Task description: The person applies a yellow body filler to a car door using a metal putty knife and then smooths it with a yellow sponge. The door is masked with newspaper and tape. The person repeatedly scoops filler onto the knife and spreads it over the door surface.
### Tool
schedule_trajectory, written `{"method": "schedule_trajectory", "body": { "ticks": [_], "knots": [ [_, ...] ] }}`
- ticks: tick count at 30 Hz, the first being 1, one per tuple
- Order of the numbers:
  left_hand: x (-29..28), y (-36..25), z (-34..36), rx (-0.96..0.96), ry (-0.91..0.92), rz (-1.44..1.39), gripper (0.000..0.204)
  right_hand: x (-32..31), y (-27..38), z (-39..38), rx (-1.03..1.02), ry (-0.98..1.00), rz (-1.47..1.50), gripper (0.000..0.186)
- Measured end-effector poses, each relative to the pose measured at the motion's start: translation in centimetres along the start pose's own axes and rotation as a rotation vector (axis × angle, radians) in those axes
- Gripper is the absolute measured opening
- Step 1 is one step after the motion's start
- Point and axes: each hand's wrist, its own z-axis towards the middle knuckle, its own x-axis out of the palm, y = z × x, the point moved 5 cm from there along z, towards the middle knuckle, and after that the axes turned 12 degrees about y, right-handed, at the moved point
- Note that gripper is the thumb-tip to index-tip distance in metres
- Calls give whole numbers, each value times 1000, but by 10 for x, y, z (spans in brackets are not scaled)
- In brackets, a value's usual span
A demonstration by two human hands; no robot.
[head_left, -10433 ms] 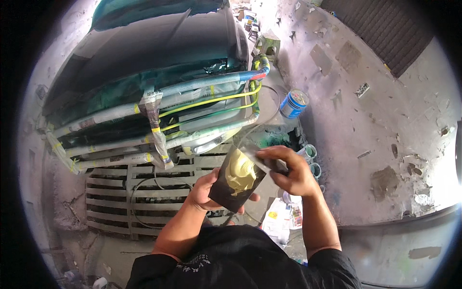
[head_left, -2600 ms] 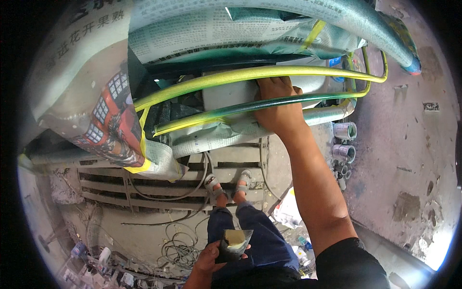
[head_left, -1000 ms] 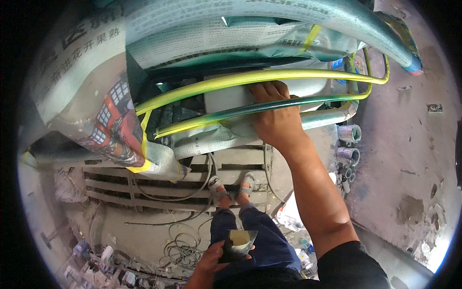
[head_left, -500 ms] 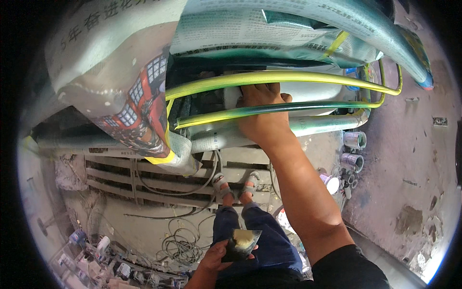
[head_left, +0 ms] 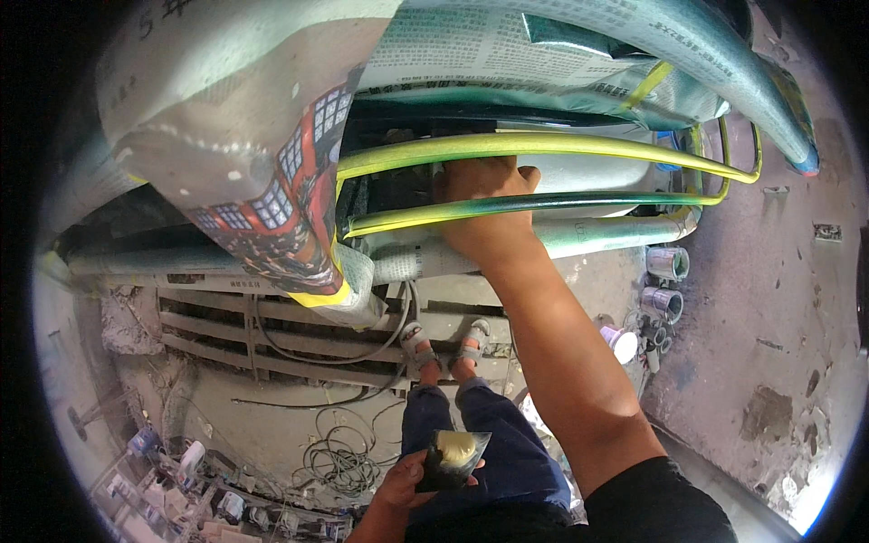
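Left hand (head_left: 400, 482): low, before blue trousers (head_left: 516, 462), gripping 1 dark plate (head_left: 438, 478) that carries pale yellow paste (head_left: 456, 446). Right hand (head_left: 489, 181): arm extended forward, passing behind 2 yellow-and-green bars (head_left: 561, 143); fingertips hidden, so whether it grips anything cannot be told. Beyond: pale panel (head_left: 593, 172), curved tube (head_left: 625, 25) in printed paper. Underfoot: slatted platform (head_left: 208, 328); dusty floor (head_left: 272, 398) with coiled cable (head_left: 337, 463). At right, near the stained wall (head_left: 751, 299): 2 open cans (head_left: 666, 263), contents unclear; 1 white-topped tub (head_left: 621, 345).
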Motion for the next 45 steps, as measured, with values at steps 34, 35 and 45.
{"method": "schedule_trajectory", "body": {
  "ticks": [34,35,45],
  "knots": [
    [7,-8,4,-26,22,-1,77,-12,-2,-20,-79,-136,108,49],
    [9,-10,5,-13,34,6,77,-11,-3,-20,-65,-143,108,50],
    [4,-7,3,-9,-16,10,80,-4,4,-8,-19,-159,64,36]
  ]
}}
